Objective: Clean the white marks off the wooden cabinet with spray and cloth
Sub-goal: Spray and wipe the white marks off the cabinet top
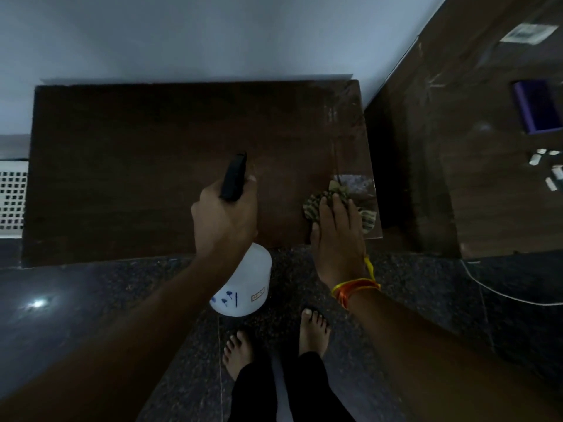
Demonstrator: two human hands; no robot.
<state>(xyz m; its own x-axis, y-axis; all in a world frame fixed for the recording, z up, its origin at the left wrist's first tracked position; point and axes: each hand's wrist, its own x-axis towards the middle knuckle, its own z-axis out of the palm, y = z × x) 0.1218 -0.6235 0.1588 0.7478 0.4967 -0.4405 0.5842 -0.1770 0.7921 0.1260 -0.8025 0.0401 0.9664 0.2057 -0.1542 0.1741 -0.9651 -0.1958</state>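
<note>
Bare feet (275, 339) are planted on polished floor under the spray bottle (243, 281), gripped by curled left hand (225, 214). Right hand (336, 233), fingers straight and together, presses cloth (316, 201) at the cabinet (152, 147) top's right edge; drips risk slipping.

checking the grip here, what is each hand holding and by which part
The left hand grips the spray bottle by its black trigger head. The right hand holds nothing; it presses flat on the patterned cloth.
</note>
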